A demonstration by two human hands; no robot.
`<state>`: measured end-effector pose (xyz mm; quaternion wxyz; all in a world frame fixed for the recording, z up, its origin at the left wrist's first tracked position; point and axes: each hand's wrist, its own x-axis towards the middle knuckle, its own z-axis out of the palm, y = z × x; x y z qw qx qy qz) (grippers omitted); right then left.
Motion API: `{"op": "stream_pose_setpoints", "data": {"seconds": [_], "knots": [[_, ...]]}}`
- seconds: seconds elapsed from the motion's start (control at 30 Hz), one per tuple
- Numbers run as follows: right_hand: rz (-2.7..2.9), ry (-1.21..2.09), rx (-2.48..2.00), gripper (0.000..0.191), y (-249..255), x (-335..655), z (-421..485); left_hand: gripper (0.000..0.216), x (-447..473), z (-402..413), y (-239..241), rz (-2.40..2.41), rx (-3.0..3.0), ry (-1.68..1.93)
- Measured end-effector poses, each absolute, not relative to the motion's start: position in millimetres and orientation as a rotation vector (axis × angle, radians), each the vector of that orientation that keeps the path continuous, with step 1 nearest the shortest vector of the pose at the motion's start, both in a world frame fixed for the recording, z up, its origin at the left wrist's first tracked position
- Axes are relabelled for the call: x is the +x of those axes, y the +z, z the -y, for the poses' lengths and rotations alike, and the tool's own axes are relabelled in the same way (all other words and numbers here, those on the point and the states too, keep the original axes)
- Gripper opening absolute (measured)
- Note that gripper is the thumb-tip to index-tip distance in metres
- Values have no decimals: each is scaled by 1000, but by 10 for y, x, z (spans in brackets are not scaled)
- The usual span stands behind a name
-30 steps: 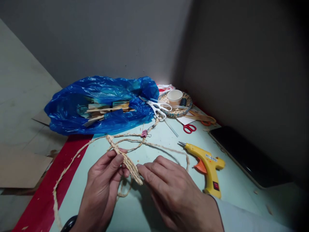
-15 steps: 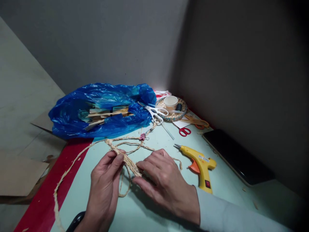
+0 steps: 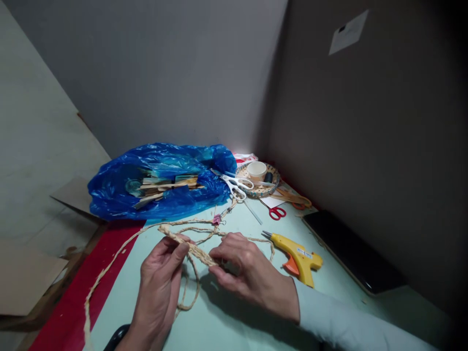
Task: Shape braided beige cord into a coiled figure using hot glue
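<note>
Between my two hands is a flat woven strip of straw-coloured cord [image 3: 199,253], tilted down to the right. My left hand [image 3: 164,273] pinches it near the upper left end, thumb on top. At its lower right end my right hand [image 3: 244,273] grips the edge between thumb and fingers; the fingertips are partly hidden. From the strip, loose twisted cord [image 3: 193,292] loops down onto the table, and a long length [image 3: 106,265] curves along the left side. A small pink clip [image 3: 216,220] sits on the cord behind the strip.
A yellow glue gun [image 3: 298,253] lies right of my right hand, beside a dark tablet-like slab [image 3: 354,251]. Behind are red-handled scissors [image 3: 277,213], white scissors [image 3: 237,186], a round woven tray [image 3: 241,171] holding a cup [image 3: 256,169], and a blue plastic bag [image 3: 175,158] with flat strips.
The camera view has tilted up, so a paper on the right wall now shows. Both hands keep hold of the woven strip, which looks turned slightly more edge-on.
</note>
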<state>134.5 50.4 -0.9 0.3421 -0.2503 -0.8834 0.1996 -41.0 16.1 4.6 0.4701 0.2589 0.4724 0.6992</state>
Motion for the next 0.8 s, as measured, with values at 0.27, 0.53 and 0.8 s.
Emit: {"op": "stream_pose_setpoints", "data": {"seconds": [0.27, 0.53, 0.8], "knots": [[2489, 248, -530, 12, 162, 1352, -841, 28, -569, -211, 88, -1145, 768, 1663], [2598, -97, -524, 14, 303, 1479, -1202, 38, -840, -220, 291, -1460, 982, 1586], [2683, -177, -379, 22, 508, 1601, -1163, 24, -641, -393, 589, -1582, 1595, 1117]]}}
